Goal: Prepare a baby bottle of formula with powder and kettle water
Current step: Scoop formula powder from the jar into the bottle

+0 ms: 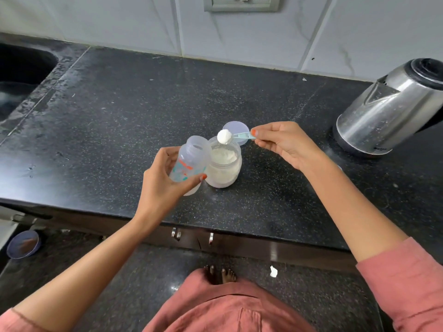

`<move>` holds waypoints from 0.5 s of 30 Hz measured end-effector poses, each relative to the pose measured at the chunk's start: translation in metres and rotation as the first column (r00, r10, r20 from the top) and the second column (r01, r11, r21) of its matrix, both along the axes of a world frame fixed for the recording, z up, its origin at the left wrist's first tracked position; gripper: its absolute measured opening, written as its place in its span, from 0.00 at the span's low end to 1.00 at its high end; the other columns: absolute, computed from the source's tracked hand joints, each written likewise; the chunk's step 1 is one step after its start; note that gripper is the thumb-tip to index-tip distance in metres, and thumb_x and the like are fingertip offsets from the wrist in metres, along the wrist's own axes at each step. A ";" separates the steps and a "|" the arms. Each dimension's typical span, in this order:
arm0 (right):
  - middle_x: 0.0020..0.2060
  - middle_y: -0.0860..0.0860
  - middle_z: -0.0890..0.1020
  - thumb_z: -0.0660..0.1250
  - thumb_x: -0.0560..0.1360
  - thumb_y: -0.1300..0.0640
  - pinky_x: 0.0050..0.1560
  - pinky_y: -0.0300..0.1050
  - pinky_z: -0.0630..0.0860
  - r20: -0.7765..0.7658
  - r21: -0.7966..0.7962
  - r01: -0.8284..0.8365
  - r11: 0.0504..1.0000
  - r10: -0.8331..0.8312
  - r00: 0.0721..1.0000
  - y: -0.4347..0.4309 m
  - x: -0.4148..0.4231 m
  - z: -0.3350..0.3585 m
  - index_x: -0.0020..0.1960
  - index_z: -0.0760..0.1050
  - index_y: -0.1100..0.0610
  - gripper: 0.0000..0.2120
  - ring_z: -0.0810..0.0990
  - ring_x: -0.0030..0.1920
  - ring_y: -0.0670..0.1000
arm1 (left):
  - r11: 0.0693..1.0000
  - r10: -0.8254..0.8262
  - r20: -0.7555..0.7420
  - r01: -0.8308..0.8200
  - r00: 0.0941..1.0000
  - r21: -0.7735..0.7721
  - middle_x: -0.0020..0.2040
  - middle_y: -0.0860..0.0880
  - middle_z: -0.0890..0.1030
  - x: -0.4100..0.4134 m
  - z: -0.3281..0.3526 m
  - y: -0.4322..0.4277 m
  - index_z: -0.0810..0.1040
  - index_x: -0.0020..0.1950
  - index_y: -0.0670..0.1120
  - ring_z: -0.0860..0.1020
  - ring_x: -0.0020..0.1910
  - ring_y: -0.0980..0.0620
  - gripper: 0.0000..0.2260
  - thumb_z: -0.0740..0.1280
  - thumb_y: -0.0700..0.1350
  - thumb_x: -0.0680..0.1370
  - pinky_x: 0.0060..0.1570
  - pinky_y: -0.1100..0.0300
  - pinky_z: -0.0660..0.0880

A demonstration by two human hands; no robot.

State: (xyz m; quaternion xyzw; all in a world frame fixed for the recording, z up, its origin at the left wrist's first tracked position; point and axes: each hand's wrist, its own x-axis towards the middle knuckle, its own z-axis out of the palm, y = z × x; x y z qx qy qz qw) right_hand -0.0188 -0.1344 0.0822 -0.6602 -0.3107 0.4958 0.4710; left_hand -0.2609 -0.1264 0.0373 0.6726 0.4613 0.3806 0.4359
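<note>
Left hand (165,178) wrapped around the open, tilted baby bottle (189,164) right beside the open jar (224,166) of powder on the black counter (119,121), right hand (285,142) pinching a little scoop (233,137) heaped with white powder (224,136) above the jar, kettle (393,109) well off to the right.

Worktop (239,92): dark speckled stone, polished, faint sheen, dull grey smears toward 10 o'clock. Kettle (388,109), 3 o'clock: brushed steel body, shiny, spotted; black plastic lid and base. Baby bottle (189,164): translucent frosted plastic, smooth, teal and orange print. Powder jar (225,168): clear plastic, cloudy with powder inside. Jar lid (236,129): translucent plastic, pale, matt. Scoop (239,136): pale teal plastic, heaped with white fine powder. Wall tiles (119,22), 12 o'clock: glossy, marble-veined. Sleeve (407,283): pink woven cloth, matt.
</note>
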 end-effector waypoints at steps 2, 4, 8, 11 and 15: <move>0.37 0.52 0.81 0.69 0.71 0.65 0.36 0.30 0.76 0.001 0.009 0.020 1.000 -0.020 1.000 0.000 -0.001 0.004 0.44 0.79 0.61 0.02 0.79 0.34 0.43 | 0.999 0.026 -0.013 -0.025 1.000 0.033 0.49 0.66 0.77 0.001 0.002 0.006 0.71 0.50 0.59 0.76 0.49 0.69 0.23 0.78 0.45 0.63 0.51 0.73 0.71; 0.37 0.51 0.81 0.69 0.71 0.65 0.35 0.30 0.76 -0.006 0.022 0.040 0.999 -0.040 0.999 0.000 -0.002 0.007 0.42 0.79 0.60 0.02 0.79 0.34 0.43 | 0.998 0.036 -0.023 -0.035 0.999 0.050 0.49 0.66 0.77 0.003 0.003 0.012 0.72 0.52 0.56 0.76 0.49 0.69 0.22 0.78 0.44 0.64 0.50 0.74 0.71; 0.36 0.51 0.81 0.69 0.71 0.65 0.35 0.30 0.76 -0.024 0.061 0.062 0.996 -0.061 0.998 -0.002 -0.005 0.016 0.41 0.79 0.60 0.02 0.79 0.32 0.42 | 0.998 0.021 -0.047 -0.018 0.999 0.059 0.49 0.66 0.78 0.007 0.005 0.017 0.73 0.55 0.57 0.76 0.50 0.68 0.22 0.77 0.46 0.65 0.48 0.75 0.71; 0.33 0.49 0.82 0.69 0.71 0.65 0.34 0.29 0.75 -0.038 0.095 0.065 0.993 -0.061 0.997 -0.002 -0.009 0.021 0.41 0.79 0.60 0.02 0.78 0.30 0.42 | 0.998 0.010 -0.076 -0.005 0.997 0.065 0.49 0.66 0.78 0.010 0.005 0.020 0.74 0.56 0.56 0.76 0.50 0.67 0.22 0.77 0.47 0.66 0.47 0.76 0.71; 0.29 0.46 0.82 0.70 0.70 0.65 0.35 0.29 0.75 -0.022 0.124 0.051 0.991 -0.048 0.999 -0.003 -0.012 0.026 0.40 0.79 0.59 0.03 0.79 0.30 0.41 | 0.998 0.010 -0.090 -0.004 0.996 0.062 0.49 0.66 0.78 0.012 0.005 0.023 0.75 0.57 0.55 0.76 0.51 0.66 0.22 0.77 0.48 0.66 0.47 0.76 0.70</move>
